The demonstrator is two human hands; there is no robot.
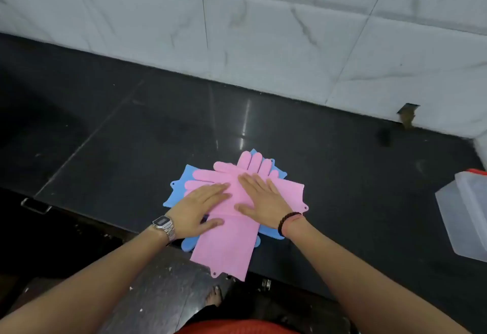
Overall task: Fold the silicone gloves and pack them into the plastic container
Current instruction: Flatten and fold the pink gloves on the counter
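Two pink silicone gloves (pixel 226 241) lie crossed on top of blue silicone gloves (pixel 176 191) near the front edge of a dark countertop (pixel 131 136). One pink cuff hangs over the counter edge. My left hand (pixel 200 209) lies flat, fingers spread, on the left part of the pink gloves. My right hand (pixel 263 199) presses flat on the right part, fingers apart. Neither hand grips anything. A translucent plastic container (pixel 463 215) with a red edge stands at the far right of the counter, apart from the gloves.
A white marble-tiled wall (pixel 263 30) rises behind the counter, with a small broken hole (pixel 407 114) at its base on the right. Below the counter edge are a speckled floor (pixel 158 294) and a bare foot (pixel 214 298).
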